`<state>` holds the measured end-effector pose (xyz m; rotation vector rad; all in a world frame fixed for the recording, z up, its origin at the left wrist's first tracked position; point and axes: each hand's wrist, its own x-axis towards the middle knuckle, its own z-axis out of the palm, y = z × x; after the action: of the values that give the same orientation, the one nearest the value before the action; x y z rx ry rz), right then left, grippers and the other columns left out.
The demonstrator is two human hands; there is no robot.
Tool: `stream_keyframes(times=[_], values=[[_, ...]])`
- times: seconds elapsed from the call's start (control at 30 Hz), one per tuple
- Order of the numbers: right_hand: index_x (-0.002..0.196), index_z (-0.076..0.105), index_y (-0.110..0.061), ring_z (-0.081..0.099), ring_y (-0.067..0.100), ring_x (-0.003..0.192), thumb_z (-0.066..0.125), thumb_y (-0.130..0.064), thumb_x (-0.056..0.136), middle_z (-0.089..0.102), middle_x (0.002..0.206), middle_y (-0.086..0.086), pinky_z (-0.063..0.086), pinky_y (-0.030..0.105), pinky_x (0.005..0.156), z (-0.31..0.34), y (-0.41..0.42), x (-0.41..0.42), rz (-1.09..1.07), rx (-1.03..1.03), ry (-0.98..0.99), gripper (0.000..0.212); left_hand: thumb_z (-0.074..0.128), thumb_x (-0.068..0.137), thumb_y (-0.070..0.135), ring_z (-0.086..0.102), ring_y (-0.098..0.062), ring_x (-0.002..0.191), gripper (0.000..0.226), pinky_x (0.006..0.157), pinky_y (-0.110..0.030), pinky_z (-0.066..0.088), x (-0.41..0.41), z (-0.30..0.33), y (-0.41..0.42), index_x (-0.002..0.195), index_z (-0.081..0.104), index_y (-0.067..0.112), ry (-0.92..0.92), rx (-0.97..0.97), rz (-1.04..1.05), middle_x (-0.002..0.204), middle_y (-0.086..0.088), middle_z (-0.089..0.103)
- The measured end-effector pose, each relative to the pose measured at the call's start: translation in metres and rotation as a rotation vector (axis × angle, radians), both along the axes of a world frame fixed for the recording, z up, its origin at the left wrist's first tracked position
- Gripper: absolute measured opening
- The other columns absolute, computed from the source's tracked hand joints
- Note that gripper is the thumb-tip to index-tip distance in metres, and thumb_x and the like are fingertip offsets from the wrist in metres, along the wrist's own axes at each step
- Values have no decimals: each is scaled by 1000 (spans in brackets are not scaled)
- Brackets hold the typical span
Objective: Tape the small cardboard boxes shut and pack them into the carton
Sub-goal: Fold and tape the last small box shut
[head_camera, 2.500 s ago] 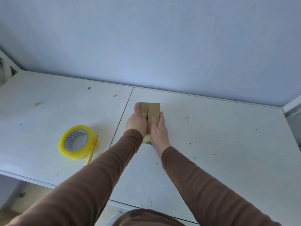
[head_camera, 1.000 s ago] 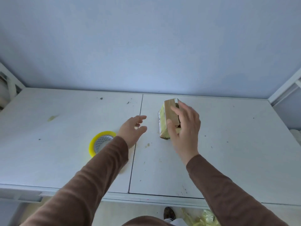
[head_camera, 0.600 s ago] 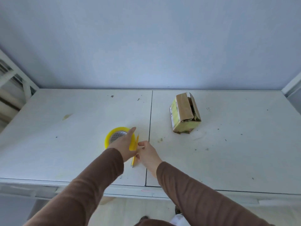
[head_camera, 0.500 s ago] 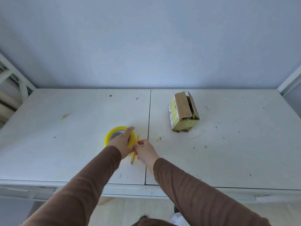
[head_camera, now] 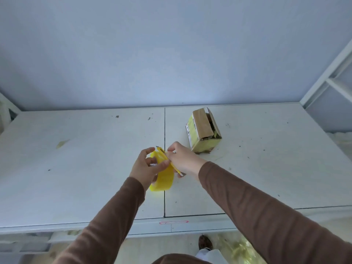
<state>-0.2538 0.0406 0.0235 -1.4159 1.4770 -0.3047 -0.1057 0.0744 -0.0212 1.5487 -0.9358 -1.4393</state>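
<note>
Gripping: left hand (head_camera: 145,169) curls round the roll of yellow tape (head_camera: 163,178), thumb across the roll's near face and fingers through or behind it; the roll is lifted on edge above the table (head_camera: 85,168)
Left fingers: index finger (head_camera: 148,150) raised and slightly apart from the others, the rest hidden behind the palm and the roll
Pinching: right hand (head_camera: 183,159) holds a thin yellow cutter (head_camera: 167,159) against the top of the roll, fingers bunched together on it
Cutter: dark tip pokes out past the fingers towards the far side; the handle end shows below the right hand; the middle is covered by fingers
Hard to tell: whether a loose end of tape is being pulled; the spot where both hands meet is blurred
Small box (head_camera: 202,130): stands on the right half of the table, beyond the right hand and apart from both hands; top flaps partly open, a dark gap along one side, yellow label on the near faces
Contents of box: too dark to make out
Sleeves: brown, both reaching in from the lower edge, cut off by the frame
Table: white, scuffed, a seam running down its middle under the hands
Floor: a shoe (head_camera: 205,242) and some crumpled yellowish wrap (head_camera: 240,248) show below the table edge, partly cut off
Right edge: white frame (head_camera: 327,73) beside the wall, only partly in view
</note>
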Motion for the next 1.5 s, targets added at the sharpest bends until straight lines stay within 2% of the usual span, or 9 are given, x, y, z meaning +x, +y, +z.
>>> stream_keyframes(times=[0.17, 0.4, 0.6, 0.67, 0.83, 1.03, 1.17, 1.3, 1.5], values=[[121, 49, -14, 61, 26, 95, 50, -61, 98, 64, 104, 4, 50, 38, 79, 6, -3, -8, 73, -289, 295, 52, 86, 77, 19, 64, -43, 111, 69, 88, -58, 55, -18, 1, 2, 135, 51, 32, 62, -50, 36, 118, -16, 66], [88, 60, -17, 52, 19, 64, 59, -45, 98, 50, 85, -3, 32, 32, 54, -16, -4, -9, 155, -758, 408, 31, 67, 95, 10, 68, -18, 77, 32, 64, -31, 60, -26, 7, 8, 124, 64, 22, 233, 97, -64, 95, -9, 69], [109, 59, -27, 55, 22, 65, 51, -51, 101, 51, 94, -7, 33, 30, 55, 1, -14, -11, 411, -922, 499, 27, 80, 76, 36, 53, -20, 107, 17, 96, -39, 48, -16, -5, -2, 90, 72, 37, -291, -190, -38, 106, 4, 53], [104, 62, -29, 52, 17, 67, 50, -61, 98, 48, 92, -10, 29, 29, 56, 6, -17, -16, 444, -873, 520, 35, 78, 73, 30, 58, -10, 108, 22, 96, -34, 45, -16, -4, -3, 94, 74, 34, -221, -230, -110, 107, 8, 66], [93, 57, -26, 53, 13, 71, 59, -55, 95, 51, 91, -10, 36, 30, 57, 31, -21, -33, 30, -1005, 320, 29, 79, 71, 11, 65, -8, 87, 10, 93, -33, 49, -14, -7, -20, 78, 71, 13, -126, -199, -104, 86, 8, 71], [68, 49, -15, 52, 18, 61, 54, -54, 99, 49, 62, -3, 47, 37, 66, 8, 3, -55, -274, -426, 86, 51, 82, 83, 16, 55, -14, 73, 28, 75, -31, 47, -6, -4, -32, 65, 61, 18, -263, -251, -203, 67, 13, 59], [143, 51, -22, 55, 10, 124, 41, -41, 108, 58, 136, -6, 41, 41, 116, -45, 60, -44, -166, -44, -339, 41, 74, 91, 29, 52, -11, 67, 31, 69, -29, 44, -6, 1, -43, 68, 62, 12, -465, -374, -295, 68, -2, 59], [160, 16, -38, 24, -19, 137, 39, -37, 109, 16, 158, -29, 19, 18, 119, -43, 87, -35, -157, -110, -520, 56, 64, 96, 35, 60, -13, 62, 31, 66, -30, 51, -18, 15, -48, 71, 70, 19, -543, -370, -373, 66, 3, 67], [149, 39, -50, 39, -17, 134, 44, -41, 107, 42, 151, -29, 33, 13, 109, -7, 90, -82, -296, -214, -560, 43, 60, 101, 26, 69, -11, 82, 26, 79, -29, 51, -78, 66, -113, 84, 74, 11, -113, -363, -205, 87, -4, 76]])
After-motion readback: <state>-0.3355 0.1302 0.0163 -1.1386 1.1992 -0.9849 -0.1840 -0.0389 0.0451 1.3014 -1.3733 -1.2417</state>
